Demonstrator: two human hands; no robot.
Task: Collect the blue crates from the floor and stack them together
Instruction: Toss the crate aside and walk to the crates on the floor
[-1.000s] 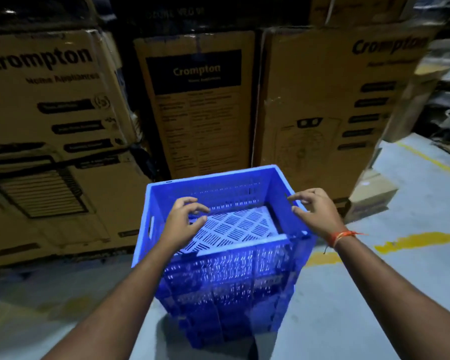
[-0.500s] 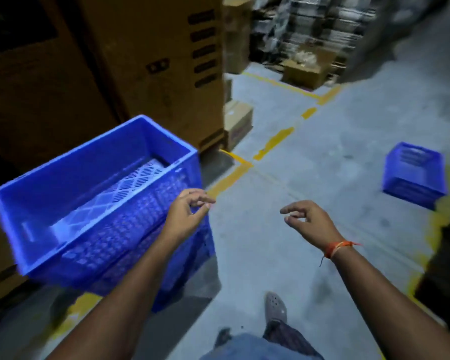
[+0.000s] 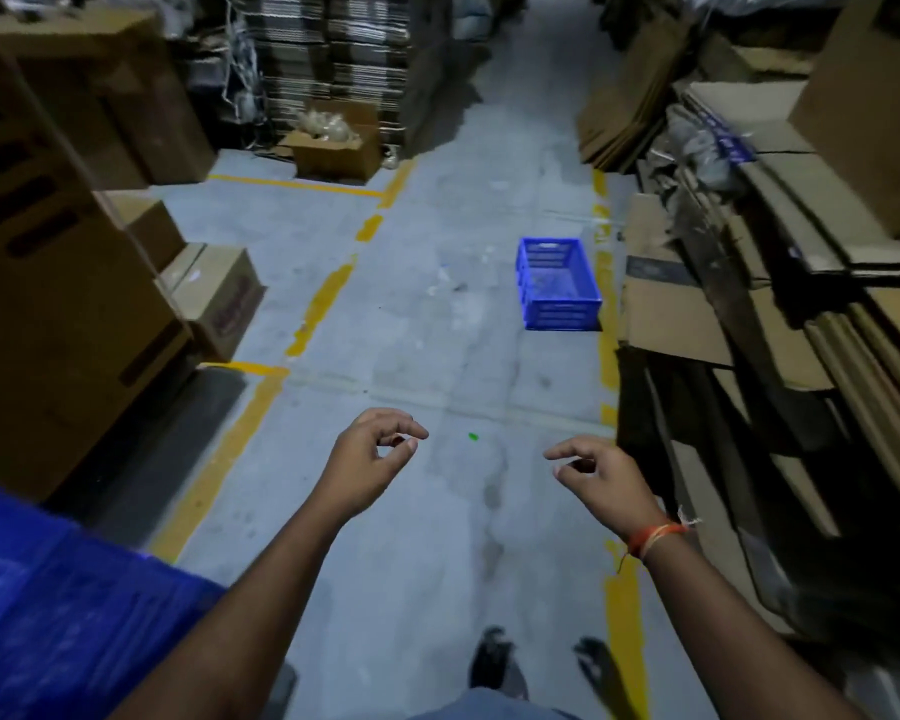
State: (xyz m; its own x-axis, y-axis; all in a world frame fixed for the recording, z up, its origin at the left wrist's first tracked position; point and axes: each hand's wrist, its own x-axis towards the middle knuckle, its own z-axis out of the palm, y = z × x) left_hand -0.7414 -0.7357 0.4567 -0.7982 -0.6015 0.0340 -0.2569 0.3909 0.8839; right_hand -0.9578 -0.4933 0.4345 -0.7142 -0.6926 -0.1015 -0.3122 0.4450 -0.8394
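A blue slatted crate (image 3: 558, 284) lies alone on the grey floor ahead, right of the aisle's middle, beside the yellow line. The stacked blue crates (image 3: 58, 605) fill the bottom left corner, blurred and cut off by the frame edge. My left hand (image 3: 370, 462) floats in front of me with curled fingers, holding nothing. My right hand (image 3: 604, 472), an orange thread at its wrist, hangs level with it, fingers loosely apart and empty. Both hands are well short of the lone crate and off the stack.
Tall cardboard cartons (image 3: 48, 283) line the left side, with smaller boxes (image 3: 214, 298) at their foot. Flattened cardboard (image 3: 749, 324) is piled along the right. An open box (image 3: 336, 148) stands at the aisle's far end. Yellow floor lines (image 3: 323, 304) mark the lane. My feet (image 3: 494, 662) show below.
My view has swung right, away from the stack and down the aisle. Both hands left the stacked crates and hang empty. The lone crate moved from the right edge toward the centre.
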